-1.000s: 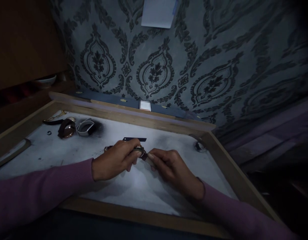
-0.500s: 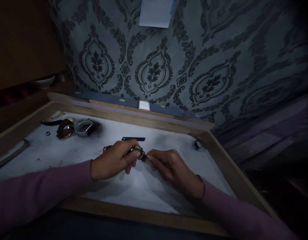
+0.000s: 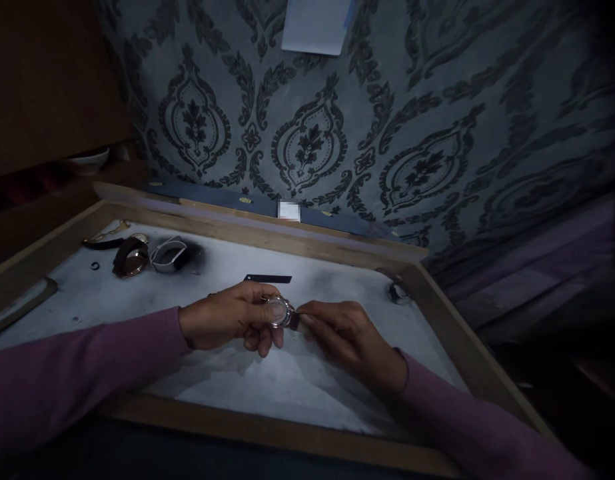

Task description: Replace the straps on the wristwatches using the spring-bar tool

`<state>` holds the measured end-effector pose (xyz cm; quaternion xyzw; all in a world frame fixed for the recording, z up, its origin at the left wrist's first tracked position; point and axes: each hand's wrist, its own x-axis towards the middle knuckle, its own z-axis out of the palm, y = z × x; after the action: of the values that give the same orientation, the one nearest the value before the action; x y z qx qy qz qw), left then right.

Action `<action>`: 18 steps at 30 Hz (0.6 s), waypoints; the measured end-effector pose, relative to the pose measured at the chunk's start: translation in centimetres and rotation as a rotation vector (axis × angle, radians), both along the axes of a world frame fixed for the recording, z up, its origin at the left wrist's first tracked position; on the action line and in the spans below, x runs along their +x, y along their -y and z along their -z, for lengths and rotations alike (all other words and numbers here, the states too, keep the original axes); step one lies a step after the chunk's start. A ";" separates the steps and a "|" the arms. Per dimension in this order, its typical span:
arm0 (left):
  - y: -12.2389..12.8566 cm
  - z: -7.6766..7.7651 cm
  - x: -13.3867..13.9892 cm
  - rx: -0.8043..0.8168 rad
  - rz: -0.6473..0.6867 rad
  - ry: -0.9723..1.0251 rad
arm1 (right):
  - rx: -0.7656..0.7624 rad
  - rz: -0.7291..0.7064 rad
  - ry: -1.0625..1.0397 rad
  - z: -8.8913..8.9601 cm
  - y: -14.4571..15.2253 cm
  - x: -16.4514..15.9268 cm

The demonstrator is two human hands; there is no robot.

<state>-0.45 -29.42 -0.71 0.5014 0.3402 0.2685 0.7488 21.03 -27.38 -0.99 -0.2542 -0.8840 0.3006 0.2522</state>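
Observation:
My left hand [image 3: 240, 313] is closed around a wristwatch [image 3: 279, 312], thumb on its round metal case. The watch face is turned up toward me. On its right side, a dark strap [image 3: 294, 321] runs into the pinched fingers of my right hand [image 3: 344, 333]. Something pale shows at those fingertips, too small to make out. Both hands are above the white surface of a wood-framed tray [image 3: 267, 415]. Just beyond my left hand lies a flat black blade-like strip [image 3: 268, 279].
At the tray's left lie a brown-strapped watch [image 3: 131, 257], a watch with a light band [image 3: 168, 257], a black strap [image 3: 104, 244] and a curved band [image 3: 24, 307]. Another watch [image 3: 398, 292] sits in the far right corner. A patterned wall [image 3: 307, 140] rises behind.
The watch has rolled in my left hand, so its face now points more upward. My left fingers have shifted slightly beneath it. My right hand keeps pinching the strap.

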 end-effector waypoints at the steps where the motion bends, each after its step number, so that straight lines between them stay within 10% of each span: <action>1: 0.0 -0.1 0.0 -0.002 0.004 0.006 | -0.011 0.002 -0.014 0.0 0.0 0.0; 18: -0.2 -0.5 -0.1 0.032 -0.011 -0.001 | -0.390 0.101 -0.145 -0.3 0.4 -0.4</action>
<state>-0.50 -29.18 -0.19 0.5117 0.3391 0.2780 0.7389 20.62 -27.76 -0.73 -0.3197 -0.7749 0.4704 0.2757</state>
